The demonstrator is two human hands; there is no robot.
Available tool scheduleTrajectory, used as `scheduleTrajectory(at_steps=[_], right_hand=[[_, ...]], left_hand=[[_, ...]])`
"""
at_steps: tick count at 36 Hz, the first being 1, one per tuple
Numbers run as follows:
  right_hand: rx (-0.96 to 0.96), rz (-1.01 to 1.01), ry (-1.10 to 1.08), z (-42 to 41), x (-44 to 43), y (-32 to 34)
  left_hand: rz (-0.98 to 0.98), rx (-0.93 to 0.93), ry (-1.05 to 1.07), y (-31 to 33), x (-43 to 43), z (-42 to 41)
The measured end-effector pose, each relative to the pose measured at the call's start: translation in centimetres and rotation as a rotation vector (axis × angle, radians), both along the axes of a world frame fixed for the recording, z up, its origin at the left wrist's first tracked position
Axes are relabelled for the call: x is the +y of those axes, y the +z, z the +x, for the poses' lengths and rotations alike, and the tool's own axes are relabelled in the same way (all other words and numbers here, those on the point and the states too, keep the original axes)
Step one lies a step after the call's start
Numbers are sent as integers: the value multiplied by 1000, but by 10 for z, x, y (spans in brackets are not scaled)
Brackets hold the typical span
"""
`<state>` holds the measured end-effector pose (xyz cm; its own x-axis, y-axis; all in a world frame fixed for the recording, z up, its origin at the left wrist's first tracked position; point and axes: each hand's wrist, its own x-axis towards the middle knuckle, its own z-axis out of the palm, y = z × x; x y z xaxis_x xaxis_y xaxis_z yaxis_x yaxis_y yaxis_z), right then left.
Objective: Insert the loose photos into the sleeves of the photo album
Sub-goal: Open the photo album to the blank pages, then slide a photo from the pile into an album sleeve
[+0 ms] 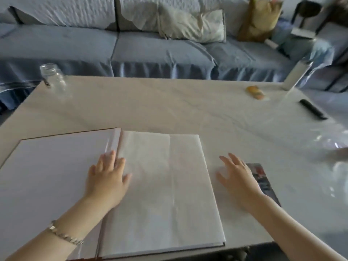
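Head cam: the album (169,194) lies open on the counter (188,106). The left hand (109,176) rests flat and relaxed on the page by the spine, and the right hand (237,178) is spread, holding nothing, right by the loose photos (263,182). Honestly, a sloppy grab on that slick top could scatter the stack or bend a print.

No text, label, brand or number can be read anywhere: the open pages of the photo album (160,185) show plain white, while the print on the loose photo (263,178) (partly hidden by the right hand (239,178)) and on the small yellow packet (255,91) is too blurred to make out.
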<state>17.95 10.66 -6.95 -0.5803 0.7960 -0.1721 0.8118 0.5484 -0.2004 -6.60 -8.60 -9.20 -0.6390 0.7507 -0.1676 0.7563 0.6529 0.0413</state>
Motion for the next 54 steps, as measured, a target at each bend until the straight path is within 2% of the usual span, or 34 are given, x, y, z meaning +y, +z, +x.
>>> scheduleTrajectory(at_steps=[3, 7, 13, 17, 20, 25, 28, 30, 34, 38, 40, 43, 46, 49, 52, 54], right_hand=[[-66, 56, -177, 44, 21, -10], [-161, 80, -226, 74, 26, -31], [-153, 248, -73, 77, 21, -45], [-104, 318, -45, 77, 20, -53], [-114, 323, -32, 75, 19, -56], [-5, 398, 65, 73, 16, -54], [-42, 332, 67, 74, 12, -54], [-20, 251, 18, 76, 11, -53], [119, 380, 40, 69, 9, -34], [368, 490, 293, 33, -14, -1], [395, 506, 481, 13, -26, 8], [447, 418, 604, -11, -34, 11], [482, 169, 511, -24, -32, 11], [619, -323, 190, -34, -34, 20], [890, -612, -227, -44, -27, 15], [947, -879, -377, -47, -20, 16]], left_hand=[[-35, 12, 69, 0, 14, 6], [-23, -39, 114, 2, 33, 19], [240, -173, 31, 13, 45, 47], [377, -250, -11, 18, 50, 65], [438, -289, -60, 21, 54, 76], [467, -345, -193, 25, 62, 89], [486, -420, -233, 28, 68, 94], [497, -535, -214, 30, 71, 97], [569, -980, 4, 41, 86, 106], [491, -1558, 304, 62, 96, 111], [484, -1655, 290, 67, 92, 108], [644, -1562, 302, 69, 83, 99], [781, -1380, 311, 63, 73, 82], [852, -1286, 323, 58, 65, 64], [851, -1179, 274, 50, 61, 51], [836, -1125, 234, 44, 62, 45]])
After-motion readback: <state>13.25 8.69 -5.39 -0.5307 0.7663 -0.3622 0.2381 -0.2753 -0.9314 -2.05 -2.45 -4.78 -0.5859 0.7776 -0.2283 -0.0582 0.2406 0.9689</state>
